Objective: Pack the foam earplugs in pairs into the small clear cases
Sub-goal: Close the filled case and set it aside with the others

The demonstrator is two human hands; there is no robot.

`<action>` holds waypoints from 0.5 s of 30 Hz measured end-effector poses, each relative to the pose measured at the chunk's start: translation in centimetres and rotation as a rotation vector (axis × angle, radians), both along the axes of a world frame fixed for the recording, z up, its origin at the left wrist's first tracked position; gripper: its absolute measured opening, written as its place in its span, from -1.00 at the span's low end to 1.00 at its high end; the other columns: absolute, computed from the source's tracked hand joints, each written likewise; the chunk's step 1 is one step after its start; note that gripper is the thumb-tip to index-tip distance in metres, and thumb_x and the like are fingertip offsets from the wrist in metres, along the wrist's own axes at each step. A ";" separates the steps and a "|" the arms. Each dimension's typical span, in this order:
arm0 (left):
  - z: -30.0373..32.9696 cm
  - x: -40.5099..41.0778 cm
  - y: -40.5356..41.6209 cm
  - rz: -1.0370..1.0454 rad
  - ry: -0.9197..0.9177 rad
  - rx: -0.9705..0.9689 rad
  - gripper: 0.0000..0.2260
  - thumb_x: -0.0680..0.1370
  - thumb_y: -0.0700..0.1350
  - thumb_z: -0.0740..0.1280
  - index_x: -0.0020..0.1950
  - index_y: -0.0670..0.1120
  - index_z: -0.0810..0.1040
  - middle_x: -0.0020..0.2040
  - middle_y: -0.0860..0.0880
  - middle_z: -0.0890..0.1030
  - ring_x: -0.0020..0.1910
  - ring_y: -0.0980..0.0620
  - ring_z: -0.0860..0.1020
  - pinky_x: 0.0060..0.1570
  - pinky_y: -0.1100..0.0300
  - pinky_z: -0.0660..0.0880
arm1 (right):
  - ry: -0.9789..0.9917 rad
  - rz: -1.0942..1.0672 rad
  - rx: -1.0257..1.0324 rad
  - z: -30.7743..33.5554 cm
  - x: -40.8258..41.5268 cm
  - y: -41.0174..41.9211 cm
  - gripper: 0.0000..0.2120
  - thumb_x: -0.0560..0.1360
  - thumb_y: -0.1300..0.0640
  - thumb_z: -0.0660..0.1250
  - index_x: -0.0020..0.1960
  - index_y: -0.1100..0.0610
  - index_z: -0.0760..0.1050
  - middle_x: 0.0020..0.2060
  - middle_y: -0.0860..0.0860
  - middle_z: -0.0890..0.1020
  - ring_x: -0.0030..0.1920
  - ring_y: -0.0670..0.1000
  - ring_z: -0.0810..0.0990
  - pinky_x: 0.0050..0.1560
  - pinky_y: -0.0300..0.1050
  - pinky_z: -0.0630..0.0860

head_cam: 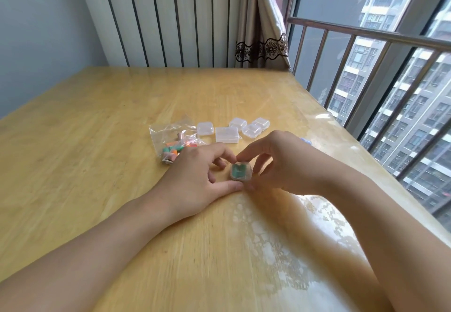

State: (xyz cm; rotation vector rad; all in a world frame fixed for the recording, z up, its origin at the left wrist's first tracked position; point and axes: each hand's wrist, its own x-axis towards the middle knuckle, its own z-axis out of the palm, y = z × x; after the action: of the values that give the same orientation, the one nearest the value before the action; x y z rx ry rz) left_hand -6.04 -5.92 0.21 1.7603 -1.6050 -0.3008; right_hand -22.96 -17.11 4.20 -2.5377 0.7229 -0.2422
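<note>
A small clear case (240, 171) with two green earplugs inside sits on the wooden table (97, 141) between my hands. My left hand (195, 177) pinches it from the left, forefinger at its top edge and thumb at its lower edge. My right hand (275, 163) pinches it from the right in the same way. A clear plastic bag (174, 141) with several orange, green and pink earplugs lies just behind my left hand. Several empty clear cases (249, 127) stand behind the bag, the largest one (226, 134) in the middle.
A small pale blue object (306, 141) peeks out behind my right hand. The table's right edge (366, 155) runs along a barred window. A radiator and a curtain stand behind the table's far edge.
</note>
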 end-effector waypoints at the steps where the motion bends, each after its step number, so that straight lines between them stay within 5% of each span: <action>1: 0.0 0.0 0.0 0.005 0.010 0.013 -0.68 0.33 0.09 0.60 0.01 0.14 0.60 -0.06 0.15 0.63 -0.32 0.11 0.59 -0.18 0.36 0.52 | -0.018 0.001 -0.006 -0.2 0.1 -0.1 -0.63 0.37 0.14 0.58 0.17 -0.02 0.69 -0.07 -0.17 0.72 -0.10 -0.19 0.69 -0.02 -0.09 0.67; 5: -0.2 0.1 -0.2 -0.035 0.067 -0.006 -0.76 0.43 -0.11 0.56 0.04 0.07 0.62 -0.07 0.14 0.67 -0.36 0.28 0.58 -0.21 0.47 0.45 | -0.092 0.053 0.099 -0.7 0.2 -0.8 -0.77 0.45 -0.01 0.51 0.08 0.01 0.72 -0.19 0.01 0.73 -0.20 -0.13 0.65 -0.09 0.09 0.62; 8: 0.1 0.3 -0.2 -0.024 0.133 -0.115 -0.85 0.47 -0.21 0.52 -0.02 -0.02 0.68 -0.16 0.10 0.72 -0.19 0.24 0.67 -0.24 0.42 0.50 | -0.236 0.073 0.287 -0.5 0.0 -0.9 -0.77 0.53 -0.05 0.46 0.03 0.10 0.73 -0.16 0.25 0.70 -0.23 0.06 0.58 -0.09 0.20 0.57; 12: 0.3 0.5 -0.1 0.024 0.170 -0.212 -0.89 0.46 -0.16 0.54 -0.03 -0.02 0.72 -0.15 0.13 0.71 -0.21 0.12 0.68 -0.27 0.36 0.55 | -0.381 0.028 0.092 -0.6 0.4 -0.2 -0.81 0.45 0.03 0.55 0.02 0.09 0.74 -0.15 -0.04 0.75 -0.15 -0.06 0.71 -0.09 -0.07 0.65; 15: 0.2 0.7 -0.1 0.024 0.126 -0.221 -0.88 0.45 -0.17 0.55 -0.04 -0.03 0.72 -0.17 0.12 0.71 -0.22 0.13 0.67 -0.27 0.44 0.49 | -0.425 0.009 -0.094 -1.1 1.0 0.3 -0.80 0.40 0.03 0.59 -0.04 0.10 0.73 -0.21 -0.08 0.70 -0.23 -0.08 0.68 -0.15 -0.12 0.63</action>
State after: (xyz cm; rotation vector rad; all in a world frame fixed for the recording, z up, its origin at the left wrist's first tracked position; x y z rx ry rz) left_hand -5.34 -5.97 0.45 1.5603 -1.4671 -0.2096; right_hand -21.99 -16.79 3.15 -2.4514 0.5407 -0.7994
